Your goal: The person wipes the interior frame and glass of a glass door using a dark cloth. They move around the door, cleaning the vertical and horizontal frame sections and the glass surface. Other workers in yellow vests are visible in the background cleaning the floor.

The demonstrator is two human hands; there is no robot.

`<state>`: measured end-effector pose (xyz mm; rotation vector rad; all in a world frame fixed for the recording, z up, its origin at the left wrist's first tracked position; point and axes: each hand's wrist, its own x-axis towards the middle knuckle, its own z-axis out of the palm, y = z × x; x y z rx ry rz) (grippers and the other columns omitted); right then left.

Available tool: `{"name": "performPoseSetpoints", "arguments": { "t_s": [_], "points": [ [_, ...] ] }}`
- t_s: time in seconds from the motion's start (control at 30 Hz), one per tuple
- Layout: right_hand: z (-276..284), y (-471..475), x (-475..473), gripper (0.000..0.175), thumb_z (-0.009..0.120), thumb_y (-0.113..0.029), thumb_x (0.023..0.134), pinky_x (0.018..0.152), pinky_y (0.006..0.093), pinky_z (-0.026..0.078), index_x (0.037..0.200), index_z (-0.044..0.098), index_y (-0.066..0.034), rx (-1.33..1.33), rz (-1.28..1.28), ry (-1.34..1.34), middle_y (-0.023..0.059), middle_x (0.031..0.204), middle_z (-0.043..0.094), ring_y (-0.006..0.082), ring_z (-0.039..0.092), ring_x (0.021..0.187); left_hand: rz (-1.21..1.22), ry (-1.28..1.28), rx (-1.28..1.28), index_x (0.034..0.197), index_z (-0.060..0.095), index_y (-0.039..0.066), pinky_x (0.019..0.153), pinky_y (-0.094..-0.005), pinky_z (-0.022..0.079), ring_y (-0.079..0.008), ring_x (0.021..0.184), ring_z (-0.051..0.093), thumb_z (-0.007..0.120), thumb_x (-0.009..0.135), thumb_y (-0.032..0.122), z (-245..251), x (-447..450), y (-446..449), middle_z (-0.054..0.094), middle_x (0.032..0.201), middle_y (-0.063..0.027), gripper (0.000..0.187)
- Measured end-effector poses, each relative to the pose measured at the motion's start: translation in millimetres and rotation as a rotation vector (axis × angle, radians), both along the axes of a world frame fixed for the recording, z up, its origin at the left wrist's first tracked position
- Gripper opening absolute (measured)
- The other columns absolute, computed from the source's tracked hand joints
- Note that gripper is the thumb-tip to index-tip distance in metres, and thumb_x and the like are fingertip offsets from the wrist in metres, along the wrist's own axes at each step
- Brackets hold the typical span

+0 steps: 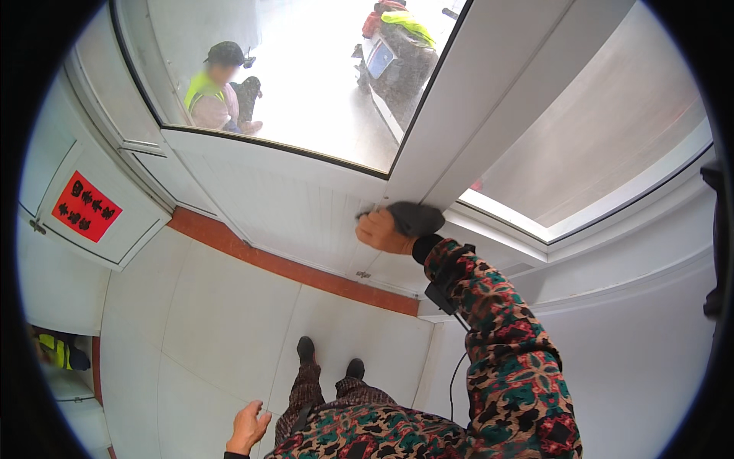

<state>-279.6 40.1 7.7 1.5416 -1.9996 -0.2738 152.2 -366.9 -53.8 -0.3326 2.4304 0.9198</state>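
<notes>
My right hand (383, 230) grips a dark grey cloth (417, 218) against the white frame of a glazed door (309, 206), near the lower corner of its glass pane (309, 97). The cloth is bunched and hangs out past my knuckles; it hides part of the frame behind it. My left hand (249, 426) hangs low beside my leg, well away from the door. It holds nothing, and its thumb stands apart from the fingers.
Beyond the glass, a person (215, 94) in a hi-vis vest sits low near a parked scooter (395, 63). A window (596, 143) lies to the right. At left, a white door panel (132, 241) bears a red sign (87, 206) with writing. A reddish-brown sill (298, 272) crosses the pale tiled floor (212, 321).
</notes>
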Motion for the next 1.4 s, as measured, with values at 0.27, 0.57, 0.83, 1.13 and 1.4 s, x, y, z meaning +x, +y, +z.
{"name": "performPoseSetpoints", "arguments": {
  "t_s": [0.27, 0.57, 0.83, 1.13, 1.4],
  "points": [
    [-87.1, 9.7, 47.4, 0.014, 0.056, -0.007, 0.08, 0.066, 0.0385, 0.053, 0.093, 0.06, -0.0083, -0.147, -0.473, -0.69, 0.0078, 0.083, 0.054, 0.0268, 0.061, 0.077, -0.004, -0.079, -0.018, 0.115, 0.061, -0.001, 0.082, -0.042, 0.054, -0.0355, 0.094, 0.068, 0.067, 0.08, 0.033, -11.2, 24.3, -17.7, 0.069, 0.102, -0.0229, 0.049],
    [136.5, 40.7, 52.4, 0.016, 0.065, -0.002, 0.074, 0.06, 0.0334, 0.051, 0.089, 0.063, -0.0069, -0.965, -0.432, 0.099, 0.0081, 0.093, 0.061, 0.0275, 0.062, 0.078, -0.215, 0.088, 0.076, 0.114, 0.061, 0.001, 0.082, -0.0467, 0.051, -0.0416, 0.097, 0.063, 0.065, 0.083, 0.029, -4.5, -62.5, -9.7, 0.067, 0.104, -0.022, 0.042],
    [111.0, 24.2, 45.5, 0.017, 0.068, 0.002, 0.072, 0.06, 0.0337, 0.051, 0.086, 0.066, -0.0067, -0.953, -0.562, 0.263, 0.0062, 0.087, 0.059, 0.0251, 0.061, 0.07, -0.374, 0.08, 0.052, 0.114, 0.06, 0.002, 0.082, -0.046, 0.051, -0.041, 0.098, 0.063, 0.064, 0.083, 0.028, 13.6, -137.3, -10.1, 0.066, 0.105, -0.0223, 0.041],
    [0.0, -6.8, 45.0, 0.012, 0.063, 0.002, 0.08, 0.056, 0.0362, 0.051, 0.086, 0.063, -0.0079, -1.37, -0.86, 0.173, 0.0092, 0.089, 0.059, 0.028, 0.06, 0.069, -0.398, -0.01, -0.049, 0.113, 0.06, 0.001, 0.082, -0.0441, 0.051, -0.0391, 0.098, 0.064, 0.066, 0.082, 0.027, 27.3, -174.9, -65.5, 0.067, 0.102, -0.0221, 0.042],
    [-70.2, -13.9, 54.1, 0.009, 0.063, 0.001, 0.078, 0.072, 0.0374, 0.051, 0.085, 0.061, -0.0048, -1.647, -1.059, -0.081, 0.0112, 0.087, 0.062, 0.0303, 0.061, 0.081, -0.451, 0.016, -0.104, 0.115, 0.06, 0.001, 0.083, -0.0428, 0.053, -0.0373, 0.098, 0.065, 0.068, 0.082, 0.027, 39.3, -216.2, -88.1, 0.067, 0.103, -0.022, 0.043]
  ]
}}
